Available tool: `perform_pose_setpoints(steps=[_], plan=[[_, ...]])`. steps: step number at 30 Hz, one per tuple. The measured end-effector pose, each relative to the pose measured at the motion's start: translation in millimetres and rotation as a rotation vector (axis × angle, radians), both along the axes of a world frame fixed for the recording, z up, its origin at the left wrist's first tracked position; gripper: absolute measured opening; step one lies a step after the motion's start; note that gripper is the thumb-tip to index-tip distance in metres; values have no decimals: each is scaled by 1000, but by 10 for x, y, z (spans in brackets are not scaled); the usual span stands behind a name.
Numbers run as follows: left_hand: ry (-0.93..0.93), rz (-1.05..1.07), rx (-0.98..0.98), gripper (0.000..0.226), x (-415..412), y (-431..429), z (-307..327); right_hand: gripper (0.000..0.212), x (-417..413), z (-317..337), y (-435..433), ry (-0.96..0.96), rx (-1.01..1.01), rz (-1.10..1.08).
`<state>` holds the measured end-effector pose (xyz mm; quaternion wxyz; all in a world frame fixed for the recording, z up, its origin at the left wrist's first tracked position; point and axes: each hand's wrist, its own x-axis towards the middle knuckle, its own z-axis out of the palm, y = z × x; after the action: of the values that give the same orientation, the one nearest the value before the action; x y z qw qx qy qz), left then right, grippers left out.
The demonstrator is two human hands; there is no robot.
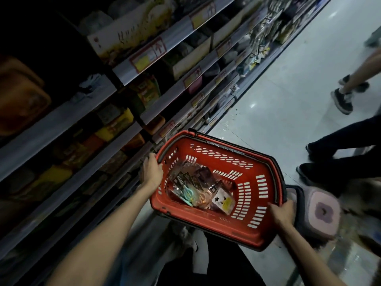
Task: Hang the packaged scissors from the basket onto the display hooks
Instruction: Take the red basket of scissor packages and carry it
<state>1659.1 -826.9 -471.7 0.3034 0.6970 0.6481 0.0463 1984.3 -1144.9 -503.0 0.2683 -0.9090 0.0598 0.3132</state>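
The left hand (151, 172) gripped the red basket (274, 168) at its 9 o'clock rim, and the right hand (281, 211) curled over the rim at 4 o'clock. Held aloft and seemingly off level, it could let the packaged scissors (198, 190), loose on its floor, slide or spill. They were glossy clear packs on dark cards, overlapping, with teal and orange handles.
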Motion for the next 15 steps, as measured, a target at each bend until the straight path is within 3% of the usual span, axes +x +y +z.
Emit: perform_pose_setpoints(steps=[3, 7, 10, 15], plan=[[-40, -32, 14, 41, 1, 241, 32, 60, -259, -89, 46, 29, -58, -33], [-78, 56, -12, 56, -98, 270, 87, 49, -626, -72, 70, 134, -76, -69], [-104, 293, -76, 71, -176, -33, 144, 54, -770, -262, -29, 203, -44, -102], [-269, 676, -258, 84, -211, -935, 82, 54, -810, 32, 119, 202, -13, -68]])
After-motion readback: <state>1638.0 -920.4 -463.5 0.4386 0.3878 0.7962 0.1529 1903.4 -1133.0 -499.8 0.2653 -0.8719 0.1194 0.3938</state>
